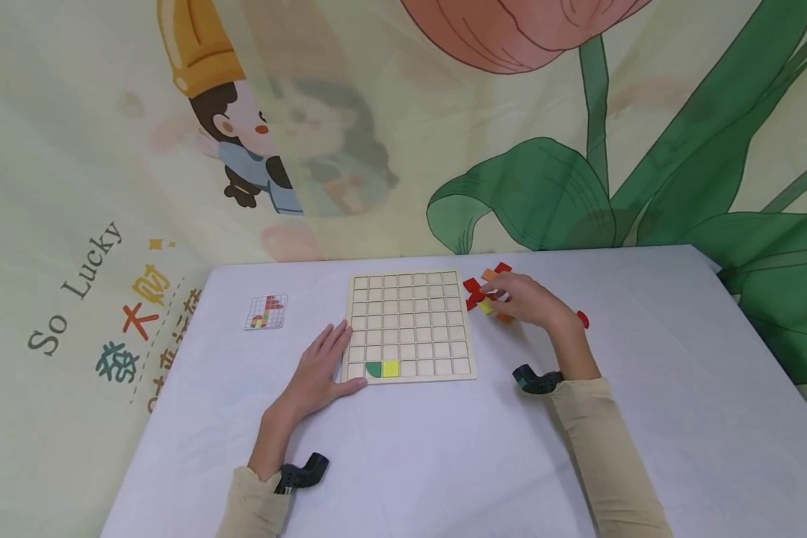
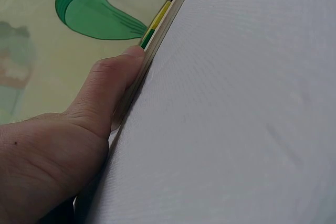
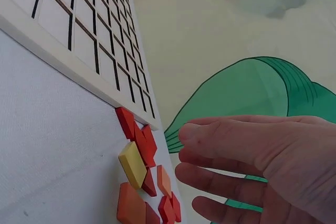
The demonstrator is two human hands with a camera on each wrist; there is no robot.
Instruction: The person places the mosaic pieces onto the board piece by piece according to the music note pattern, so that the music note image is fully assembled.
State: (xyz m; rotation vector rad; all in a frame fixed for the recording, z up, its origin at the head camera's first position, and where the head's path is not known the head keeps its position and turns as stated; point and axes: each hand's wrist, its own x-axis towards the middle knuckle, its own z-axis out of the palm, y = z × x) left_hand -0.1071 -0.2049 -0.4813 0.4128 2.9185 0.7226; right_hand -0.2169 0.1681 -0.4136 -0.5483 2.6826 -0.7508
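Note:
A pale wooden grid board lies on the white-covered table. In its bottom row sit a green quarter-round piece and, beside it, a yellow square piece. My left hand rests at the board's lower left, fingers stretched along the left edge and thumb at the bottom corner. Just right of the board my right hand hovers around a loose heap of pieces, its fingers loosely bent with nothing between them. In the right wrist view the heap includes a yellow piece, an orange piece and several red pieces.
A small printed pattern card with a coloured grid lies left of the board. One red piece sits apart, beyond the right wrist. Behind the table hangs a printed cloth with a large flower and leaves.

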